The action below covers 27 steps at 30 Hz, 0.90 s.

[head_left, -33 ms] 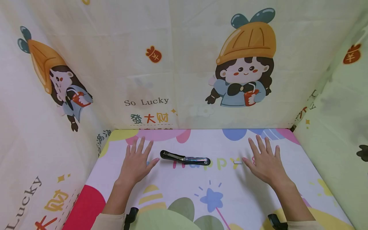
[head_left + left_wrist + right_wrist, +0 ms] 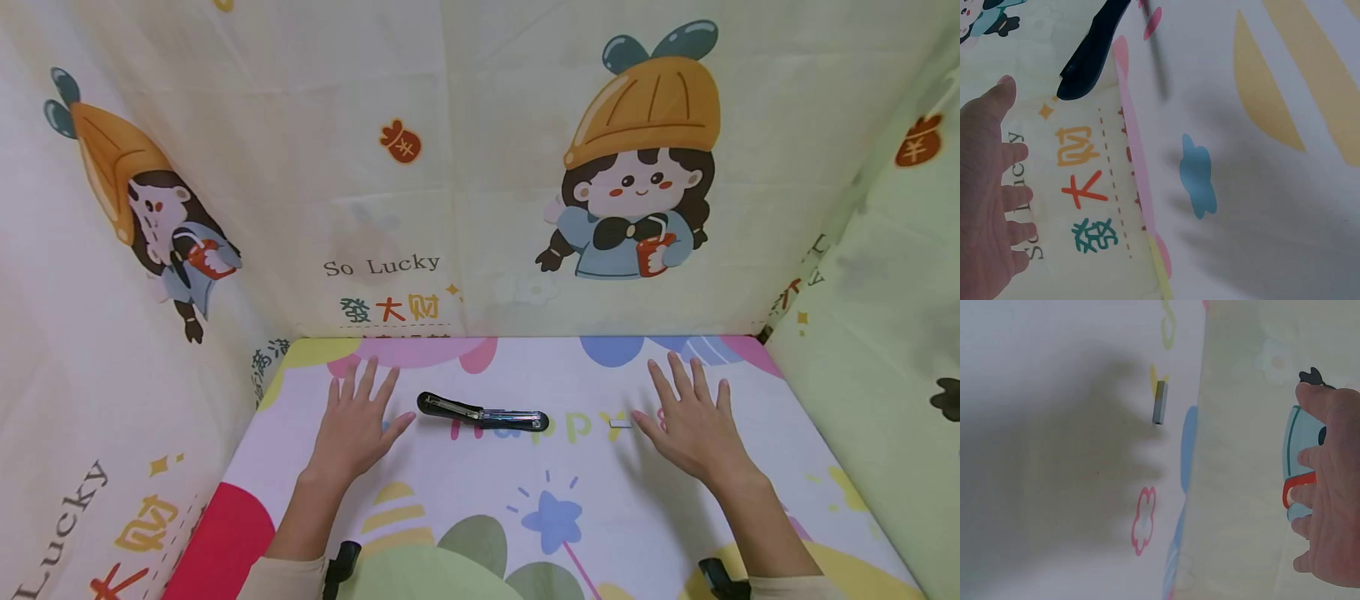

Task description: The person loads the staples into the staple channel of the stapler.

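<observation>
A black stapler [image 2: 483,414], opened out flat, lies on the table between the two hands. Its metal magazine shows on the right half. Just left of it, the left hand [image 2: 354,429] has its fingers spread and holds nothing; the thumb points toward the stapler's end without touching. In the left wrist view the stapler's dark end [image 2: 1088,65] appears beyond the left thumb. A small strip of staples [image 2: 620,423] lies right of the stapler, close to the right thumb. The right hand [image 2: 693,429] is also spread, with nothing in it. In the right wrist view the staple strip [image 2: 1160,402] lies apart from the fingers.
A printed cloth covers the table [image 2: 465,475], with shapes and letters on it. A cartoon-printed fabric sheet [image 2: 495,183] rises behind the table's far edge, and similar sheets stand at the left and right. Black wrist straps [image 2: 343,567] show at the cuffs.
</observation>
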Each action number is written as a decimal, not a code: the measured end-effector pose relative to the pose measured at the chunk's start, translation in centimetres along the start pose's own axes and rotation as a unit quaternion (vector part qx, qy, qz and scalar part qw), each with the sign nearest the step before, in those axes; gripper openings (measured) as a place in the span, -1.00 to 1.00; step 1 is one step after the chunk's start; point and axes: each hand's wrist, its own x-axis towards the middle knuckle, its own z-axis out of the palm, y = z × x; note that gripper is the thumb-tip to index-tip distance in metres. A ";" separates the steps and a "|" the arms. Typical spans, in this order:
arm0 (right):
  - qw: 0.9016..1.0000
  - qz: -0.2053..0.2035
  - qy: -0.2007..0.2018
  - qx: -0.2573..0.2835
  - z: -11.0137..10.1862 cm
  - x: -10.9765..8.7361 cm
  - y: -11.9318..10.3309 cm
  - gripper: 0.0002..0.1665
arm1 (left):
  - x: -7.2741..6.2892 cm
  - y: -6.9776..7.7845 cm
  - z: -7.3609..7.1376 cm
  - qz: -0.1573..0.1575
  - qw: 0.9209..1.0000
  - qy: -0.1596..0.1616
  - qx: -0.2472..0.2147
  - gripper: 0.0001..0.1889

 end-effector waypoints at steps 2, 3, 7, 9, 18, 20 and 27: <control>1.000 0.001 0.000 -0.002 0.1 0.0 0.0 0.00 | 0.0 0.0 0.1 0.001 1.000 0.000 -0.004 -0.15; 1.000 0.002 -0.001 -0.003 0.1 -0.1 0.1 0.00 | 0.0 0.0 0.1 0.001 1.000 0.000 -0.005 -0.15; 1.000 0.004 -0.010 -0.006 0.3 -0.1 0.1 0.01 | -0.1 0.0 0.3 0.001 1.000 -0.002 -0.009 -0.15; 1.000 0.003 -0.011 -0.009 0.4 -0.1 0.2 0.00 | 0.0 -0.1 0.4 0.001 1.000 -0.002 -0.009 -0.15; 1.000 -0.008 -0.008 -0.006 0.6 0.0 0.4 0.02 | 0.2 -0.2 0.7 0.012 1.000 -0.001 -0.015 -0.13; 1.000 -0.008 -0.012 -0.004 0.7 0.0 0.4 0.03 | 0.3 -0.2 0.7 0.015 1.000 -0.004 -0.019 -0.12; 0.999 -0.023 -0.025 0.010 1.1 0.4 0.5 0.03 | 0.6 0.0 0.6 0.028 0.998 -0.020 -0.057 -0.12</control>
